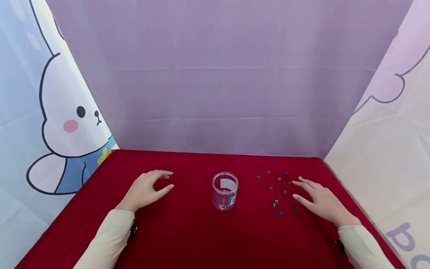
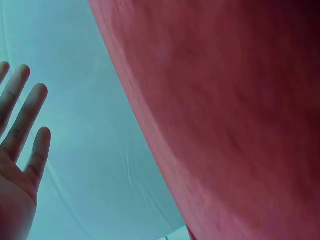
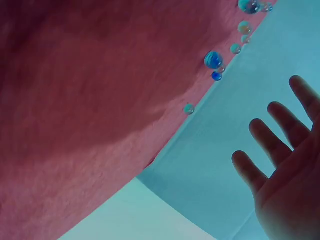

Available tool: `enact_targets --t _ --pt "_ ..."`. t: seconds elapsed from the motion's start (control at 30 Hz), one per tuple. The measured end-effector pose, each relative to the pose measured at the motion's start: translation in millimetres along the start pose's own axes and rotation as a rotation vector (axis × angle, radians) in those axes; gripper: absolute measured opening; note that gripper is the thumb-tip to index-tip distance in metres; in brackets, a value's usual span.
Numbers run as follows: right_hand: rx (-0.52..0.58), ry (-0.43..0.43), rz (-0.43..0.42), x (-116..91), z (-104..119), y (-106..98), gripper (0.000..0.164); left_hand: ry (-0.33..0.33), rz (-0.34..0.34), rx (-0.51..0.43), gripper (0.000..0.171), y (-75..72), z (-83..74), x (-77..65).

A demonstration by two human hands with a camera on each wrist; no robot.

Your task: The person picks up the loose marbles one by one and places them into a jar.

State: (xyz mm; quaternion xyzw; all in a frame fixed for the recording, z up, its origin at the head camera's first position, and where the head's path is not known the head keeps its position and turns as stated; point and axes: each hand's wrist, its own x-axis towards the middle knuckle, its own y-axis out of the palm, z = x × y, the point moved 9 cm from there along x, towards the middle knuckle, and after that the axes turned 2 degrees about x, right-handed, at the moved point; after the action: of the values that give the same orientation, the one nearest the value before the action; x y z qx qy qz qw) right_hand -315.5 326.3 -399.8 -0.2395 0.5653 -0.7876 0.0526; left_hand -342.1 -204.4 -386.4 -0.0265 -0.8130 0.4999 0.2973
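A clear plastic jar (image 1: 224, 201) without a lid stands upright in the middle of the red cloth, a small label on its side. To its right lie several glass marbles (image 1: 284, 192), some blue, others clear with coloured swirls. My right hand (image 1: 319, 200) is just right of the marbles, fingers relaxed and holding nothing; in the right wrist view its fingers (image 3: 270, 142) are spread apart, with marbles (image 3: 213, 60) beyond. Left of the jar, my left hand (image 1: 144, 190) is held apart from it with nothing in its grasp. The left wrist view shows its fingers (image 2: 27, 117) extended.
A red cloth (image 1: 201, 239) covers the table. Behind it hangs a purple curtain (image 1: 215, 93). A sheet with a cartoon rabbit (image 1: 67, 112) borders the left side, and a pale printed sheet (image 1: 386, 149) the right.
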Motion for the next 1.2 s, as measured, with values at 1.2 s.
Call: enact_targets --t 1.2 --pt "0.021 -0.043 0.039 0 30 12 0.036 -0.037 0.144 -0.456 0.053 57.7 -57.2 21.7"
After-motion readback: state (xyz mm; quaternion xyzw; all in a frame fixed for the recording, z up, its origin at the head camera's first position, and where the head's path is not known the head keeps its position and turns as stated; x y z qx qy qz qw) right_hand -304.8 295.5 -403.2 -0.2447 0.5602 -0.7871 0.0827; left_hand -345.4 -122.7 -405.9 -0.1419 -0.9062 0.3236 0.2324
